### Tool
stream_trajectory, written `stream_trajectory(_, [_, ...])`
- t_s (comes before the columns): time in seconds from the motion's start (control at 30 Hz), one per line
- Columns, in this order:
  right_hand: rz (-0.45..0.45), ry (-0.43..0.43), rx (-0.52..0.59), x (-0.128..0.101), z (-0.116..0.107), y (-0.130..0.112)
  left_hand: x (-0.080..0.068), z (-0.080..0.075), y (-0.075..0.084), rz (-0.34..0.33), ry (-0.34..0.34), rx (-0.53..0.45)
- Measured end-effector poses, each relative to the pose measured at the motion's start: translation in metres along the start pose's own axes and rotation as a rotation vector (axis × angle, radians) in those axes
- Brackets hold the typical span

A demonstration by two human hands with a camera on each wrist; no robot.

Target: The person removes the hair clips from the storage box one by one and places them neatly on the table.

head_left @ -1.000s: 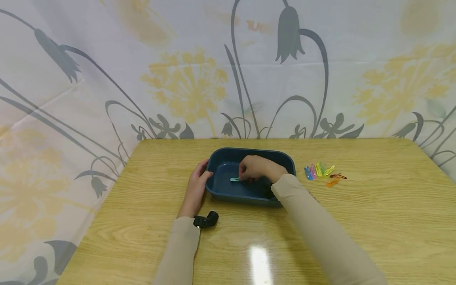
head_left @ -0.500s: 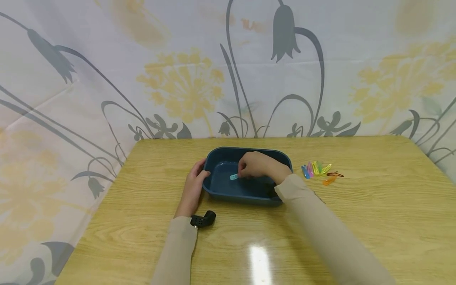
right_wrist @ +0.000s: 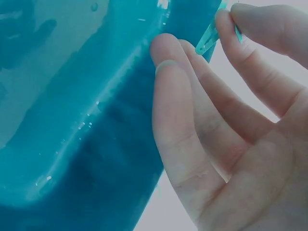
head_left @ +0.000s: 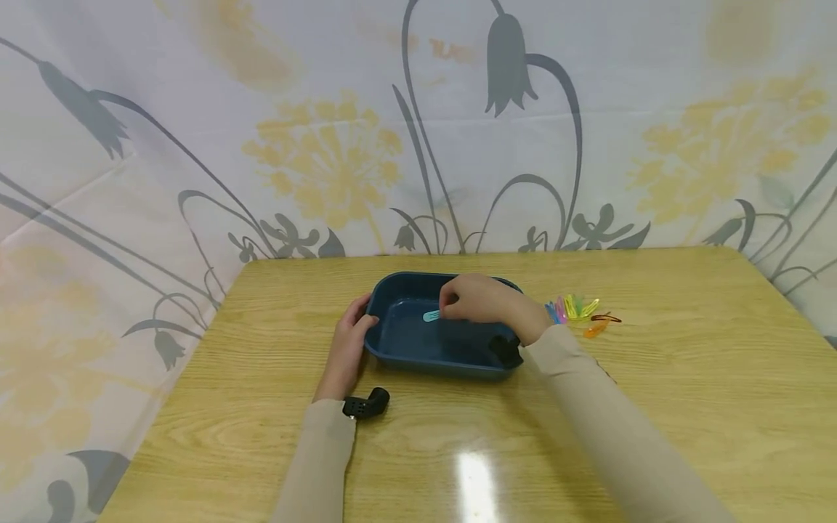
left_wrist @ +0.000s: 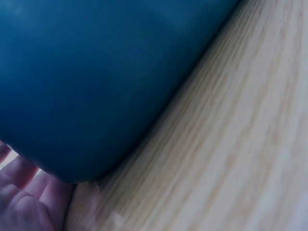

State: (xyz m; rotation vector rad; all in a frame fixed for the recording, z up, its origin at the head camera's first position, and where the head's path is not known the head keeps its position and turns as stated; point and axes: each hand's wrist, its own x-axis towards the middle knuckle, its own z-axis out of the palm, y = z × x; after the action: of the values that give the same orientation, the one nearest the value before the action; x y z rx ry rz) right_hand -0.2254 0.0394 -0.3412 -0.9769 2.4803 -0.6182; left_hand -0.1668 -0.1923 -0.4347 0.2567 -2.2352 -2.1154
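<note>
Pinching a teal hair clip (head_left: 431, 315) over the blue tray (head_left: 392, 347), the right hand (head_left: 480, 299) has one clip in progress; the left hand (head_left: 346, 341) grips the tray's rim, while several colourful clips (head_left: 575, 309) wait on the surface (head_left: 654, 378).

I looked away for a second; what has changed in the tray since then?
The right hand, pinching the small teal hair clip, has lifted it from the floor of the dark blue plastic tray. The left hand still holds the tray's left rim; the coloured clips on the table lie unchanged.
</note>
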Motion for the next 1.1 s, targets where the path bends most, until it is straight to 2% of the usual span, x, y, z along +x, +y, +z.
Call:
stream_trajectory(0.13, [-0.024,0.031,-0.032,-0.007,-0.005,-0.001,0.0,-0.001,0.0,0.001,-0.006,-0.005])
stream_trajectory(0.5, [-0.043,0.084,0.025,-0.036,-0.014,0.004,0.001,0.001,-0.001,0.01,0.005,0.005])
stream_trajectory(0.77, [-0.031,0.151,0.129,-0.056,-0.005,0.017,0.001,0.002,0.003,-0.006,-0.004,-0.004])
stream_trajectory(0.87, [-0.019,0.182,0.163,-0.065,-0.002,0.02,0.0,0.003,0.004,0.011,-0.006,-0.007])
stream_trajectory(1.1, [0.015,0.269,0.194,-0.079,0.008,0.022,-0.001,0.002,0.002,0.004,-0.002,-0.005])
